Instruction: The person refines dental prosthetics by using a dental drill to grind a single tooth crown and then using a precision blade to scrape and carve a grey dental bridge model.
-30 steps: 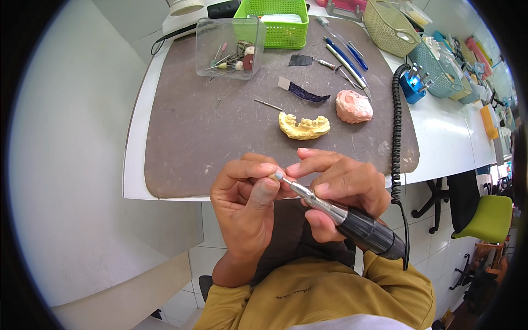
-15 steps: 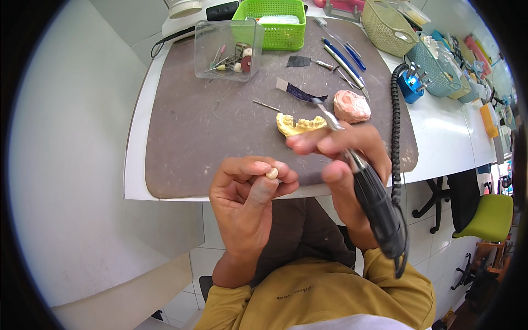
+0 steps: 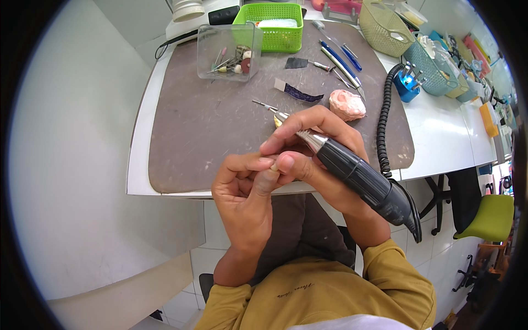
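The right hand (image 3: 324,148) has swung its grinder (image 3: 357,176) back beside the left hand (image 3: 247,192) (fingers pinched on a small piece (image 3: 273,166)), so grinding looks underway, calling for a steady touch.

White tabletop (image 3: 440,137) under a brown mat (image 3: 203,132). On the mat: clear box of burs (image 3: 228,45) at eleven o'clock, green basket (image 3: 275,25) at twelve, blue-handled tools (image 3: 336,58) at one, pink dental cast (image 3: 346,104) at two, black coiled cord (image 3: 383,118) at three.
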`<state>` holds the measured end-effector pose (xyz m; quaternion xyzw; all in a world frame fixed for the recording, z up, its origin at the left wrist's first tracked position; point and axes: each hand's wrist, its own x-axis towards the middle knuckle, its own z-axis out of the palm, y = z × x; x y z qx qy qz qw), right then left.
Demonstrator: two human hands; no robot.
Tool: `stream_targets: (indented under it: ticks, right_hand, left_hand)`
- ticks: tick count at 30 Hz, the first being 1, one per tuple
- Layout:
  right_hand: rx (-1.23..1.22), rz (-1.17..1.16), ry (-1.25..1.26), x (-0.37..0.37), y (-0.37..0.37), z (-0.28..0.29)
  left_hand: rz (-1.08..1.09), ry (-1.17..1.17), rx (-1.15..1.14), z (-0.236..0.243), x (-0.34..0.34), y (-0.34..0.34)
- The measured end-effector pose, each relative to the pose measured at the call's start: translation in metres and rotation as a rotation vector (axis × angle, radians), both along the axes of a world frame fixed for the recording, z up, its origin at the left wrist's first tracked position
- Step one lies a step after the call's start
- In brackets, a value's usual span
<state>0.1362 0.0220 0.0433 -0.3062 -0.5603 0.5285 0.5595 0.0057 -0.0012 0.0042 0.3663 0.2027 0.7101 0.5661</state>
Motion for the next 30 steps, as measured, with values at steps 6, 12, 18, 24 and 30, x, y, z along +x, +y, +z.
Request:
stream_targets:
  ticks: [6,12,18,24,30]
  right_hand:
    - [0.064,-0.027,0.024,0.001,0.0,-0.009]
    - [-0.011,0.005,0.092,-0.001,-0.002,-0.01]
    - [-0.014,-0.002,0.091,-0.002,-0.004,-0.009]
    - [0.063,0.024,0.021,0.001,-0.002,-0.01]
    - [0.094,0.008,0.024,0.0,-0.001,-0.011]
  left_hand:
    - [-0.086,-0.082,-0.034,0.002,-0.003,0.001]
    - [-0.127,-0.101,-0.008,0.0,-0.004,0.001]
    - [-0.111,-0.087,0.015,0.0,-0.004,0.001]
    - [-0.089,-0.081,0.026,-0.002,-0.003,-0.001]
    - [-0.014,-0.018,0.069,-0.007,-0.002,0.001]
